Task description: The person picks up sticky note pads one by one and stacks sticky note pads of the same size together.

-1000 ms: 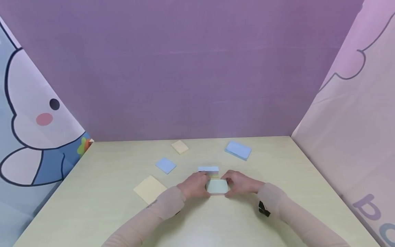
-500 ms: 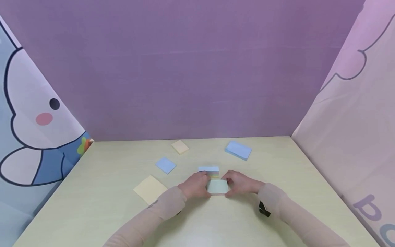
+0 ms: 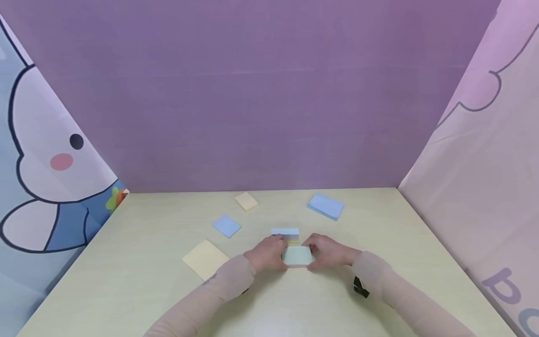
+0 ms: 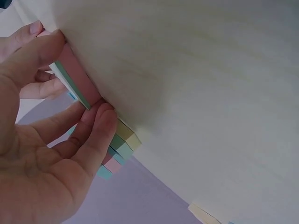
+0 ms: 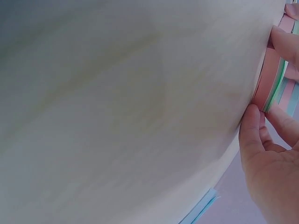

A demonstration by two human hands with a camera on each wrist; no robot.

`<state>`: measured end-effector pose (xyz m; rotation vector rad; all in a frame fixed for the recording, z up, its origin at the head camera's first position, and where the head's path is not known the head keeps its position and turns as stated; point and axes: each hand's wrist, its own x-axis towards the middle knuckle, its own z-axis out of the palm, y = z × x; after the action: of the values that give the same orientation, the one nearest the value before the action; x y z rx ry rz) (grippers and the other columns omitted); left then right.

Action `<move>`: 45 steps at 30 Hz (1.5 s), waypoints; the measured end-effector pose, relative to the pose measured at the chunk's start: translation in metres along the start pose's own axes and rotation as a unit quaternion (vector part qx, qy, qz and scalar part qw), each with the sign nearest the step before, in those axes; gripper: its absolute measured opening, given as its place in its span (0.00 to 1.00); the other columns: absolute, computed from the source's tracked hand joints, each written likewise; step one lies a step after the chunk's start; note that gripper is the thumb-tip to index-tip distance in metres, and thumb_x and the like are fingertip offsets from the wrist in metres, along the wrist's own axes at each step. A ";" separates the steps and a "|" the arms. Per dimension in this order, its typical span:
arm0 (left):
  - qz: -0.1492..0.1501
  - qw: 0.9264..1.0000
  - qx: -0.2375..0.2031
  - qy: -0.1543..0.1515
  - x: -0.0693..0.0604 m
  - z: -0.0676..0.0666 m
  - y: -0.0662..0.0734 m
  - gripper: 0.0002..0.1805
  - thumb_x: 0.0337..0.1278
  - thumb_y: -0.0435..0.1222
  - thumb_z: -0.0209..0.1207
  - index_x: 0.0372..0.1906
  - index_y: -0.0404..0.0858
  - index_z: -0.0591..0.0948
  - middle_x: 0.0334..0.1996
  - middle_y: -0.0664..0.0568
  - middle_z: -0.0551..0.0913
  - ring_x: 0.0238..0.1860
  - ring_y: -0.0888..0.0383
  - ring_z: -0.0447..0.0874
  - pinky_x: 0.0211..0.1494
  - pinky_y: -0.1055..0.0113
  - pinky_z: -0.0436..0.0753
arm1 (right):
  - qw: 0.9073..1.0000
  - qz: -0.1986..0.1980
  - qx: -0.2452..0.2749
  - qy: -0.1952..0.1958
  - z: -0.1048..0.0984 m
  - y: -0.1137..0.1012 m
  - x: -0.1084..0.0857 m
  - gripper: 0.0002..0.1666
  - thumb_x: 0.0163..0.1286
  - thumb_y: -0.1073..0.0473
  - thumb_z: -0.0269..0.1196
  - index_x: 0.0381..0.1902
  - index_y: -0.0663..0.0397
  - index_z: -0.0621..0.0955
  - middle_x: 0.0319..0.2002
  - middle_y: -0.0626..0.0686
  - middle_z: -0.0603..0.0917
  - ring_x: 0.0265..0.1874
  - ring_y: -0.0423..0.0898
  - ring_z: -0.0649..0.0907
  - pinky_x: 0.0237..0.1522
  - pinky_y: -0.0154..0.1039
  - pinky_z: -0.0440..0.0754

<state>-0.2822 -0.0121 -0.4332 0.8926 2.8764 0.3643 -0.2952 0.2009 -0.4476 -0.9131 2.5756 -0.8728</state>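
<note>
Both hands grip a small stack of sticky note pads point(image 3: 297, 256) on the table, one from each side. Its top is pale green; in the left wrist view a thick pink layer point(image 4: 77, 70) shows below a thin green one. My left hand point(image 3: 266, 252) holds the left side between thumb and fingers. On the right side, my right hand point(image 3: 330, 249) does the same, and the right wrist view shows its fingers against the pink edge point(image 5: 269, 77). Just behind stands a taller multicoloured stack of pads point(image 3: 285, 232) with a light blue top, partly hidden by the left hand.
A large pale yellow pad point(image 3: 205, 258) lies beside the left forearm. Farther back are a small blue pad point(image 3: 226, 226), a small cream pad point(image 3: 246, 201) and a thicker blue pad point(image 3: 326, 206) at right. A purple panel point(image 3: 261, 103) closes the table's far edge.
</note>
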 end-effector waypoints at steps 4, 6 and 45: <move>-0.001 1.000 -0.005 0.001 -0.002 0.000 0.001 0.23 0.31 0.42 0.72 0.38 0.38 0.80 0.38 0.53 0.78 0.35 0.60 0.73 0.42 0.70 0.75 | 1.000 -0.001 0.002 -0.002 -0.001 0.001 0.000 0.27 0.45 0.59 0.73 0.44 0.59 0.77 0.42 0.50 0.76 0.41 0.45 0.76 0.45 0.40 0.75; -0.001 1.000 -0.007 0.002 -0.003 -0.001 0.001 0.22 0.31 0.42 0.72 0.38 0.38 0.80 0.38 0.53 0.77 0.35 0.60 0.73 0.42 0.70 0.75 | 1.000 -0.001 0.003 -0.002 -0.002 0.000 -0.001 0.27 0.45 0.59 0.73 0.45 0.59 0.77 0.42 0.50 0.76 0.41 0.45 0.76 0.45 0.41 0.75; -0.009 0.999 -0.041 -0.035 -0.040 -0.085 -0.114 0.22 0.47 0.25 0.62 0.52 0.32 0.76 0.49 0.45 0.79 0.52 0.48 0.76 0.55 0.57 0.74 | 1.000 0.006 0.016 0.005 0.001 0.000 -0.003 0.29 0.45 0.60 0.72 0.46 0.61 0.77 0.42 0.50 0.75 0.42 0.45 0.77 0.46 0.38 0.76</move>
<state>-0.3264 -0.1426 -0.3794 0.8470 2.7821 0.4351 -0.2921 0.2022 -0.4481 -0.8848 2.5652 -0.9143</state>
